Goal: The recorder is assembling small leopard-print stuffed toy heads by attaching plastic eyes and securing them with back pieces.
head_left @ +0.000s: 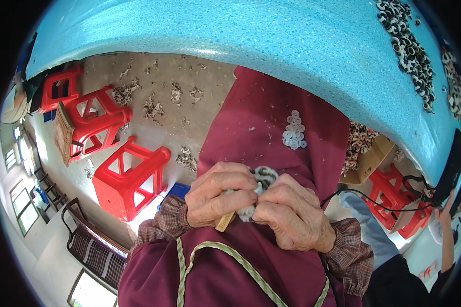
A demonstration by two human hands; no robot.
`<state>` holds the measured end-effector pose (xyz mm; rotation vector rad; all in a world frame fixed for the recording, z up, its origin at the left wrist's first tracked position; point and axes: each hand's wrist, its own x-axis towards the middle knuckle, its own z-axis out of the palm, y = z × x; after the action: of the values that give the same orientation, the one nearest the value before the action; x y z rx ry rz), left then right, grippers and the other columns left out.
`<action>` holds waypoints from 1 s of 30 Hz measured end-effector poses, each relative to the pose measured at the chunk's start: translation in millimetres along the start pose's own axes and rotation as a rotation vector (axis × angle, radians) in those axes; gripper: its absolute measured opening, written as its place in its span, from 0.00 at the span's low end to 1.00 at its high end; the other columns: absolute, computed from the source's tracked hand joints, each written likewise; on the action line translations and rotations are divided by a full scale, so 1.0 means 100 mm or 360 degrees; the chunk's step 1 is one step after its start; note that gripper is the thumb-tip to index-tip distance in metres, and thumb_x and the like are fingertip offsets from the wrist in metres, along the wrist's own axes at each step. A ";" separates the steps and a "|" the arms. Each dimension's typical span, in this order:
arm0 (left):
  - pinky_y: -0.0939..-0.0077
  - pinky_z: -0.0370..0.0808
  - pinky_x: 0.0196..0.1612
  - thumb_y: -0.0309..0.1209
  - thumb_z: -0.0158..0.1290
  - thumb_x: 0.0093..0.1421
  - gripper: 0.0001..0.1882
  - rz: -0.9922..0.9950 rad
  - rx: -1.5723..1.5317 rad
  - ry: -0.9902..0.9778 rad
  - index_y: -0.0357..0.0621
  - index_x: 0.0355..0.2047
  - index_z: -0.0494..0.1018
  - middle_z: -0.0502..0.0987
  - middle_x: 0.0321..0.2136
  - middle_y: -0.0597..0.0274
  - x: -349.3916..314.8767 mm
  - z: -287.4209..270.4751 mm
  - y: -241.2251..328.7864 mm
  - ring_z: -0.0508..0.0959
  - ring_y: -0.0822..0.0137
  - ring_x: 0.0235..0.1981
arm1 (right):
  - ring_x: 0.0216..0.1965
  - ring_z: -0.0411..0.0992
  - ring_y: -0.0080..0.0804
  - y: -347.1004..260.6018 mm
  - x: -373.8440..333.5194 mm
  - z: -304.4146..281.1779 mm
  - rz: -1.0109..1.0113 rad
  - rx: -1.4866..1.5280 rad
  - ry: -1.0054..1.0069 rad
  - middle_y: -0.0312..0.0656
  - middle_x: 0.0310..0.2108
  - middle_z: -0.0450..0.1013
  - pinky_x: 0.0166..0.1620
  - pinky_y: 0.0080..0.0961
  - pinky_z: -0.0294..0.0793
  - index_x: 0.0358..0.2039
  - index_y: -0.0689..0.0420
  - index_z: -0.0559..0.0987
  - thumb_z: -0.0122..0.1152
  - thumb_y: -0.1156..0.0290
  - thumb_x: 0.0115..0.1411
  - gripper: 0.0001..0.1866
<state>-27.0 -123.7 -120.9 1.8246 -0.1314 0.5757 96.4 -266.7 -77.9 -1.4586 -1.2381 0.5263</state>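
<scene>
Both my hands are closed on one small black-and-white fabric piece (266, 175) over my lap. My left hand (220, 194) pinches its left side, with the fingers bent inward. On the other side, my right hand (294, 212) grips it between thumb and curled fingers. A pale yellow strip like a label (225, 222) sticks out beneath my left hand; I cannot tell whether it is joined to the fabric. Past my hands, a small heap of clear, round plastic discs (294, 134) lies on my dark red apron (230, 140).
A blue speckled table cover (230, 30) spans the far side, with a heap of black-and-white pieces (407, 48) at right. Red stools (128, 179) stand left. Scraps (152, 108) litter the floor. A cardboard box (369, 159) of scraps and another person's arm (446, 233) are at right.
</scene>
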 end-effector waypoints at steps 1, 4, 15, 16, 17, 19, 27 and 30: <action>0.66 0.75 0.38 0.22 0.59 0.43 0.16 0.0039 -0.0075 0.0097 0.36 0.35 0.73 0.71 0.36 0.54 -0.02 0.04 -0.03 0.75 0.55 0.37 | 0.24 0.65 0.32 0.00 0.00 0.01 -0.0014 -0.0004 0.0026 0.40 0.26 0.64 0.22 0.24 0.67 0.28 0.63 0.73 0.60 0.84 0.40 0.12; 0.67 0.75 0.36 0.23 0.58 0.44 0.17 0.0038 -0.0069 -0.0053 0.34 0.36 0.72 0.71 0.35 0.52 0.03 0.00 -0.01 0.76 0.55 0.36 | 0.24 0.66 0.33 0.00 -0.01 0.00 -0.0012 -0.0006 0.0057 0.41 0.26 0.64 0.22 0.25 0.68 0.28 0.62 0.73 0.60 0.84 0.40 0.11; 0.65 0.74 0.39 0.23 0.58 0.44 0.22 0.0015 0.0010 -0.0010 0.34 0.43 0.71 0.71 0.39 0.50 0.08 0.00 0.02 0.75 0.54 0.39 | 0.24 0.67 0.33 -0.01 -0.07 -0.06 0.0016 -0.0009 0.0036 0.41 0.27 0.65 0.23 0.26 0.69 0.28 0.62 0.72 0.61 0.86 0.38 0.13; 0.66 0.74 0.39 0.22 0.58 0.45 0.22 -0.0012 0.0047 -0.0110 0.34 0.43 0.71 0.71 0.40 0.49 0.11 -0.01 0.01 0.75 0.54 0.39 | 0.25 0.67 0.34 0.00 -0.08 -0.07 0.0015 -0.0015 0.0052 0.41 0.27 0.65 0.23 0.26 0.69 0.28 0.62 0.72 0.61 0.85 0.38 0.13; 0.66 0.74 0.39 0.22 0.58 0.45 0.22 -0.0003 0.0045 -0.0107 0.34 0.43 0.71 0.71 0.40 0.49 0.12 0.00 0.00 0.75 0.54 0.39 | 0.25 0.67 0.34 -0.01 -0.07 -0.06 0.0010 -0.0022 0.0062 0.41 0.27 0.65 0.23 0.26 0.69 0.28 0.62 0.72 0.61 0.85 0.39 0.13; 0.65 0.74 0.37 0.23 0.58 0.47 0.19 -0.0002 -0.0033 -0.0070 0.33 0.41 0.72 0.73 0.37 0.49 0.17 0.04 -0.02 0.76 0.53 0.36 | 0.25 0.67 0.34 -0.03 -0.07 -0.02 0.0038 -0.0012 0.0080 0.41 0.27 0.65 0.25 0.26 0.68 0.28 0.62 0.72 0.61 0.85 0.41 0.12; 0.69 0.74 0.30 0.19 0.57 0.47 0.12 -0.0157 -0.0032 0.0048 0.34 0.34 0.74 0.75 0.27 0.53 0.18 0.21 -0.05 0.78 0.58 0.28 | 0.27 0.69 0.32 0.07 -0.35 -0.08 0.0772 0.0596 0.0061 0.41 0.27 0.69 0.33 0.26 0.69 0.30 0.61 0.71 0.57 0.80 0.54 0.04; 0.70 0.72 0.27 0.12 0.52 0.42 0.16 -0.0382 -0.0182 -0.0244 0.37 0.33 0.74 0.75 0.27 0.57 0.15 0.28 -0.07 0.75 0.59 0.25 | 0.29 0.70 0.31 0.26 -0.51 -0.27 0.0904 0.0549 -0.0240 0.41 0.28 0.71 0.35 0.24 0.70 0.28 0.62 0.73 0.58 0.79 0.54 0.03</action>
<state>-2.6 -144.1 -126.6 1.7407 -0.0462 0.2542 112.1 -319.7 -108.5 -1.4791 -0.7766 1.1885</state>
